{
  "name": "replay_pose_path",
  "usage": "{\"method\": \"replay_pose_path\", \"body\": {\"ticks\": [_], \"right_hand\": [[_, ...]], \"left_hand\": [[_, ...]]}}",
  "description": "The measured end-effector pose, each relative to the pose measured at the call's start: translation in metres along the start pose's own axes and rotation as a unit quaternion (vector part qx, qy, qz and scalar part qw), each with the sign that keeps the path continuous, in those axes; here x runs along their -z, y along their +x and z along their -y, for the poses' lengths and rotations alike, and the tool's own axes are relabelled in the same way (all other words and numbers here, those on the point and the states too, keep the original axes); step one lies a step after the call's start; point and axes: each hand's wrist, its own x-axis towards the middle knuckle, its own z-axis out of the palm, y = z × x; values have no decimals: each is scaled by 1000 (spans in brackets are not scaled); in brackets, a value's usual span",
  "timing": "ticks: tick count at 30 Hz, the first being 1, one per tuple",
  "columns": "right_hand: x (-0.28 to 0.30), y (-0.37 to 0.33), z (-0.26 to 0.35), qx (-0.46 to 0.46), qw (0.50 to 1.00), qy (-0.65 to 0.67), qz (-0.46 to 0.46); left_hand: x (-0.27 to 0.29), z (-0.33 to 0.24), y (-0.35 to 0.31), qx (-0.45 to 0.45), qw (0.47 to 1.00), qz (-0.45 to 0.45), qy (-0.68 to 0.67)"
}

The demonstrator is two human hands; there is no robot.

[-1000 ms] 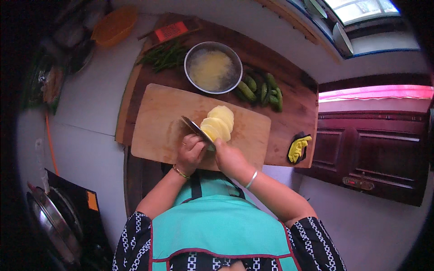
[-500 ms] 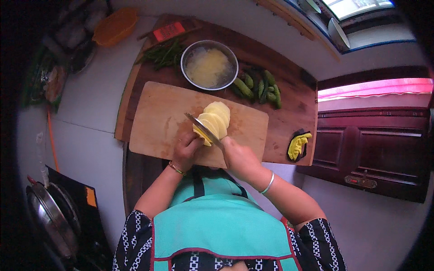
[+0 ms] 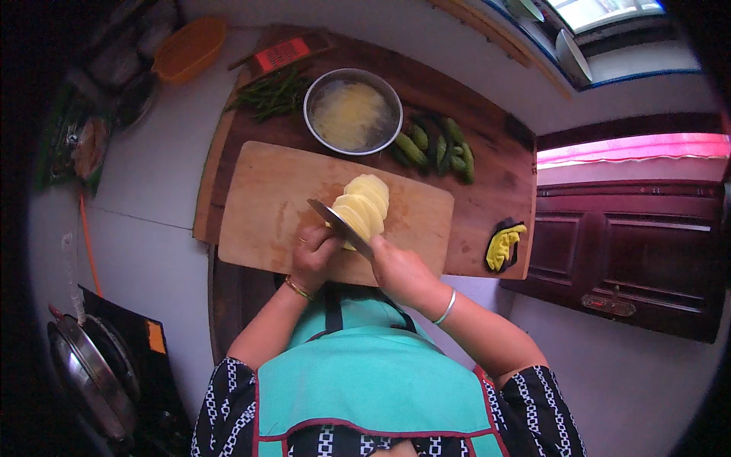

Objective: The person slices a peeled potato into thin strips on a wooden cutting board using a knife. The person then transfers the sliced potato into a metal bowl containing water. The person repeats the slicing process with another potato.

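Observation:
My right hand [image 3: 402, 270] is closed round the handle of a kitchen knife [image 3: 339, 222]. Its blade slants up to the left, across the near end of a row of pale yellow potato slices [image 3: 364, 199]. The slices overlap on a wooden cutting board [image 3: 266, 206]. My left hand [image 3: 311, 255] has its fingers curled against the potato at the near side of the blade. The blade and fingers mostly hide the piece of potato there.
Behind the board stands a metal bowl [image 3: 352, 111] of water with yellow pieces. Green beans [image 3: 270, 95] lie left of it, cucumbers [image 3: 438, 146] right. A yellow-and-black cloth [image 3: 504, 245] sits at the table's right edge. Lower left is a lidded pan [image 3: 87, 373].
The knife has turned slightly, so more of its blade face shows. Its tip sits a little lower and farther left. Both hands stay in nearly the same place.

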Motion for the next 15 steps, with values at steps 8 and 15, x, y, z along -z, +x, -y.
{"method": "replay_pose_path", "body": {"ticks": [8, 15], "right_hand": [[-33, 31, -9, 14, 999, 16, -36], [-3, 11, 2, 33, 998, -7, -61]], "left_hand": [[-3, -4, -1, 0, 1000, -12, 7], [-16, 9, -18, 180, 969, 23, -168]]}}
